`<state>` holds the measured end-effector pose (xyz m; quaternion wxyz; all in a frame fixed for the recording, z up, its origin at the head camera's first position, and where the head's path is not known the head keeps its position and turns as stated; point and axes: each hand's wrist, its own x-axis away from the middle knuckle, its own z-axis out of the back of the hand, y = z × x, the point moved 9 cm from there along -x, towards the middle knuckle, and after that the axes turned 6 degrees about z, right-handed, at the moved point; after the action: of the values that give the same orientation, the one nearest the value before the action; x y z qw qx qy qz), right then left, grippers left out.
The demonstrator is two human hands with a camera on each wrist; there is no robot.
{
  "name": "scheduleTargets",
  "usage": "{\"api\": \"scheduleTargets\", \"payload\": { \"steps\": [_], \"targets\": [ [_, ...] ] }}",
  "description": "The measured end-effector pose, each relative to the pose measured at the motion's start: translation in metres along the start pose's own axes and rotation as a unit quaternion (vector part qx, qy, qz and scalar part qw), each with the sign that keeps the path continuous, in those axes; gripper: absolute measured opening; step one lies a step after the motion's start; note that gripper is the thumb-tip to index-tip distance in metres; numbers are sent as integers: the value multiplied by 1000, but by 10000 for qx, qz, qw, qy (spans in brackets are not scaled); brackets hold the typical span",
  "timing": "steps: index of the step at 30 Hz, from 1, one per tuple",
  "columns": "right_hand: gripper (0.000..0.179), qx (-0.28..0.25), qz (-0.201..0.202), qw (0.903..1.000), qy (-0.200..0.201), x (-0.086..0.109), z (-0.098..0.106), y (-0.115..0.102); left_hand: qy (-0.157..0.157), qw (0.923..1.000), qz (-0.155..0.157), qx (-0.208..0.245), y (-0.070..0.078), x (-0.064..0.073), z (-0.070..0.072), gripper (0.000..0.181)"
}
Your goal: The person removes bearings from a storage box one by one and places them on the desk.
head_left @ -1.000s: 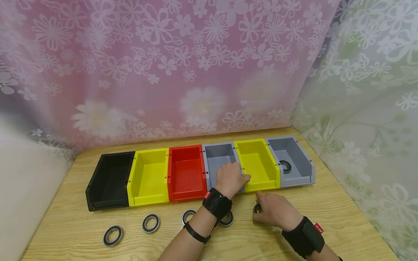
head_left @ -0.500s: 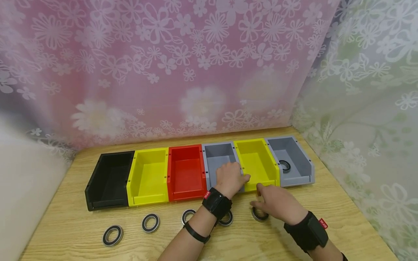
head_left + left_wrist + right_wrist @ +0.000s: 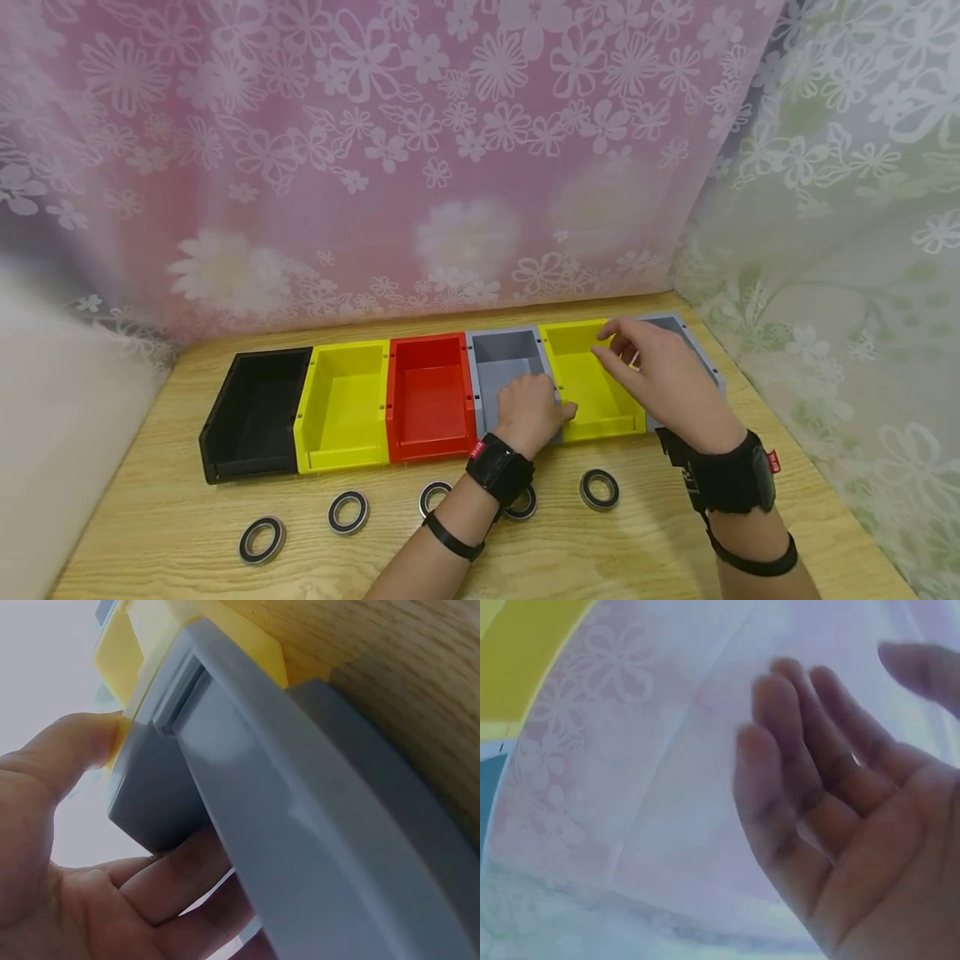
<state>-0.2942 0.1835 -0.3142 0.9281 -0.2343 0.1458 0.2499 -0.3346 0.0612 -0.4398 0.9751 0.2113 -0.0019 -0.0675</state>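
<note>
My left hand [image 3: 529, 414] grips the shared side wall of the middle grey bin [image 3: 504, 346] and the yellow bin [image 3: 592, 408] to its right. In the left wrist view the thumb [image 3: 82, 746] lies on the yellow side, the fingers [image 3: 180, 877] on the grey bin's side. My right hand [image 3: 667, 375] hovers over the right yellow bin and the far-right grey bin [image 3: 701, 354], fingers loosely bent. The right wrist view shows this hand [image 3: 855, 802] holding nothing. Below it a ball bearing [image 3: 600, 489] lies flat on the table.
To the left, the row continues with a red bin [image 3: 431, 400], a yellow bin [image 3: 345, 400] and a black bin [image 3: 258, 412]. More bearings lie in front: one [image 3: 262, 540], another [image 3: 348, 512], and two partly behind my left forearm. A floral curtain [image 3: 450, 167] stands behind.
My right hand has let go of the bearing on the table and risen up over the right-hand bins. It now covers the bearing seen earlier in the far-right grey bin. The left hand stays put.
</note>
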Motion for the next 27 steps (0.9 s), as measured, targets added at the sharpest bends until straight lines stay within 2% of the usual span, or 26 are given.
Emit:
{"api": "scheduleTargets", "payload": {
  "steps": [3, 5, 10, 15, 22, 24, 27],
  "targets": [
    [17, -71, 134, 9982, 575, 0, 12, 1, -14, 10000, -5, 10, 0, 0, -1, 62],
    [16, -61, 159, 9972, 735, 2, 14, 3, -13, 10000, -17, 38, 1, -1, -1, 61],
    [18, -33, -31, 9973, 729, 3, 16, 14, 31, 10000, -58, 38, 1, 0, -2, 61],
    [24, 0, -358, 9974, 620, 4, 21, 33, 151, 9997, -59, -201, -2, 0, 0, 63],
    [34, 1, -762, 9947, 684, 16, 33, 56, 85, 9985, -150, -513, -1, 2, 8, 65],
    [34, -3, -854, 9937, 725, 19, 36, 61, 307, 9970, -267, -664, 6, 4, 18, 63],
    [33, -13, -904, 9931, 748, 23, 38, 65, 827, 9912, -533, -882, 24, 7, 37, 57]
  ]
}}
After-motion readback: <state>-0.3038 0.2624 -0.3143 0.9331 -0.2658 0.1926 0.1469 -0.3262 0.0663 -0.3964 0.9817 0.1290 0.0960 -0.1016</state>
